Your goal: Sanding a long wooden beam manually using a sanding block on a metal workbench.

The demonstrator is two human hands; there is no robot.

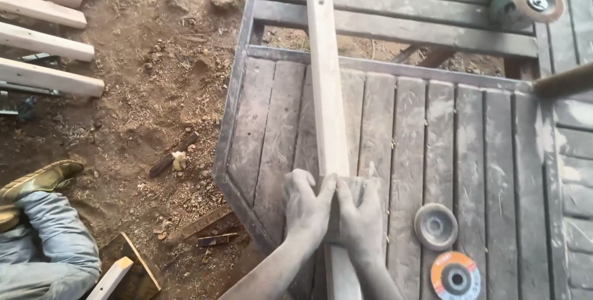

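Two dusty hands: left hand (pixel 307 206) and right hand (pixel 360 213) press together on a grey sanding pad (pixel 349 187), fingers curled over it, wrapping a long pale wood strip (pixel 326 84). The strip is straight, square-edged and smooth, lying lengthwise along the slatted table (pixel 469 152) and reaching beyond its far edge. Two discs lie just right of the hands: one grey (pixel 435 226), one orange (pixel 455 276). One green grinder (pixel 522 0) rests at the far right. Four white slats (pixel 46 41) lie on the dirt at left.
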